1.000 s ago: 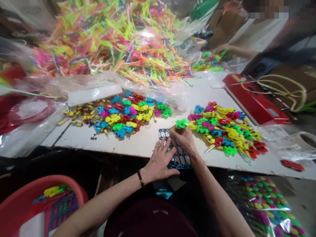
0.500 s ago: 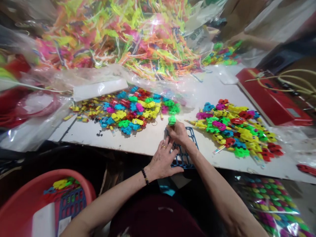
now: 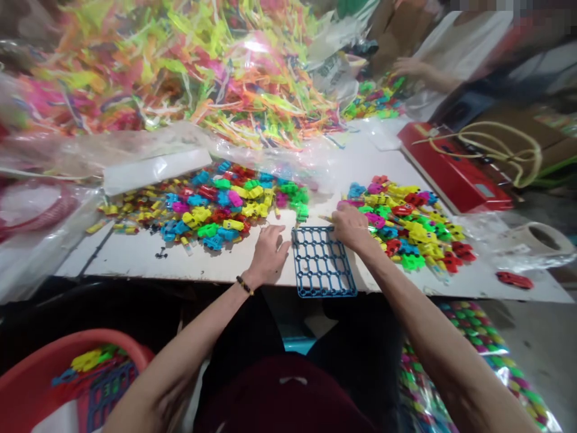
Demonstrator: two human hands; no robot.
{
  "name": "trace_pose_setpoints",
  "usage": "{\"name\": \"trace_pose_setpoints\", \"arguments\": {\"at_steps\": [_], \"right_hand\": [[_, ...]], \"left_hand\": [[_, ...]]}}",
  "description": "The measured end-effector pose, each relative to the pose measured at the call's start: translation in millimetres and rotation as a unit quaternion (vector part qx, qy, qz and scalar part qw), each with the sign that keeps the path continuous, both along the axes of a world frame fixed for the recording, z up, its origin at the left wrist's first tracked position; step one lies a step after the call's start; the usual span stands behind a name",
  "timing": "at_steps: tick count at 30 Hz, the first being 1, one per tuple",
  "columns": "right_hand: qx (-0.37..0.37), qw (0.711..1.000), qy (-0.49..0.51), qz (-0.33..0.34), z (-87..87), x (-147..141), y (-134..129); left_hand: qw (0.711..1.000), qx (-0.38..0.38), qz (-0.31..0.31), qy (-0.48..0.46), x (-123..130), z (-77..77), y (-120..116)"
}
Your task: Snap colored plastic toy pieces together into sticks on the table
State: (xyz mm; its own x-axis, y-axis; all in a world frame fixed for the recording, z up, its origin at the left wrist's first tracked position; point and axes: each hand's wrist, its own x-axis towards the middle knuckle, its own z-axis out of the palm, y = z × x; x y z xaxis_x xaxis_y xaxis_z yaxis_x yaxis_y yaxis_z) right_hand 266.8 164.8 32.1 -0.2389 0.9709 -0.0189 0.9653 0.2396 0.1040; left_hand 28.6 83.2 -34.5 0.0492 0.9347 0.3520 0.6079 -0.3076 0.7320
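Observation:
A blue plastic grid frame (image 3: 324,258) lies flat at the front edge of the table, its cells showing the white surface below. To its left is my left hand (image 3: 269,255), fingers apart and holding nothing, just short of the small pile of toy cars (image 3: 216,207). My right hand (image 3: 351,228) is over the frame's upper right corner, at the left edge of another pile of toy cars (image 3: 410,216). Its fingers are curled and their tips are hidden, so what they hold cannot be made out. A green toy car (image 3: 301,213) lies above the frame.
Bright stringy plastic pieces (image 3: 189,66) are heaped at the back. A red box (image 3: 451,171) with a yellow cord stands at right, near a clear film roll (image 3: 536,240). A red basin (image 3: 130,343) sits lower left. A co-worker's hand (image 3: 415,66) is at upper right.
My right hand has let go of the green toy car and moved right to the other pile. My left hand has come off the grid frame to the left. The view has shifted slightly.

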Motion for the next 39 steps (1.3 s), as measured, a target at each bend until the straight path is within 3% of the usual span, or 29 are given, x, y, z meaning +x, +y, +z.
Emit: {"name": "trace_pose_setpoints", "arguments": {"at_steps": [4, 10, 12, 14, 17, 19, 21, 22, 24, 27, 30, 32, 35, 37, 39], "right_hand": [[-0.021, 0.997, -0.077, 0.024, 0.9, -4.6, 5.3], [-0.007, 0.999, -0.053, 0.001, 1.1, 6.1, 4.3], [0.025, 0.999, -0.012, -0.021, 10.5, 12.5, 4.8], [0.082, 0.991, 0.1, -0.029, 21.5, 20.1, 3.7], [0.138, 0.921, 0.363, -0.027, 25.3, 30.5, -7.0], [0.109, 0.859, 0.498, -0.041, 12.5, 33.7, -21.1], [0.067, 0.83, 0.549, -0.064, -8.2, 32.9, -37.5], [0.058, 0.837, 0.54, -0.069, -18.4, 31.3, -45.1], [0.068, 0.884, 0.459, -0.052, -32.4, 26.6, -56.3], [0.067, 0.961, 0.267, -0.005, -31.7, 20.5, -59.3], [0.007, 0.987, 0.162, -0.003, -19.7, 20.2, -51.6], [-0.007, 0.985, 0.172, 0.004, -16.9, 21.8, -47.1], [0.016, 0.954, 0.299, 0.012, -22.9, 18.8, -45.6], [0.031, 0.899, 0.437, -0.012, -27.8, 9.8, -46.9], [0.019, 0.823, 0.567, -0.037, -29.4, -3.3, -48.0]], "left_hand": [[0.998, -0.054, -0.032, 0.019, 12.8, 5.9, 42.5], [0.996, -0.046, -0.067, 0.034, 30.0, 4.0, 53.6], [0.997, -0.032, -0.07, 0.03, 32.8, 2.8, 55.0], [0.997, -0.024, -0.078, 0.018, 35.9, 3.6, 58.8], [0.993, -0.038, -0.107, 0.022, 39.5, 8.6, 64.7], [0.99, -0.05, -0.124, 0.03, 38.8, 12.6, 64.9], [0.99, -0.056, -0.127, 0.03, 35.0, 14.8, 61.1], [0.99, -0.058, -0.126, 0.029, 32.3, 15.1, 58.1], [0.991, -0.06, -0.12, 0.027, 25.9, 14.8, 51.7], [0.988, -0.094, -0.118, 0.026, 15.5, 18.2, 43.7], [0.98, -0.14, -0.14, 0.023, 4.9, 34.9, 37.2], [0.975, -0.143, -0.168, -0.003, 0.7, 52.7, 33.6], [0.971, -0.118, -0.199, -0.065, 5.3, 77.1, 33.8], [0.971, -0.092, -0.203, -0.085, 14.6, 83.6, 39.3], [0.974, -0.082, -0.193, -0.087, 23.7, 80.4, 46.9]]}}
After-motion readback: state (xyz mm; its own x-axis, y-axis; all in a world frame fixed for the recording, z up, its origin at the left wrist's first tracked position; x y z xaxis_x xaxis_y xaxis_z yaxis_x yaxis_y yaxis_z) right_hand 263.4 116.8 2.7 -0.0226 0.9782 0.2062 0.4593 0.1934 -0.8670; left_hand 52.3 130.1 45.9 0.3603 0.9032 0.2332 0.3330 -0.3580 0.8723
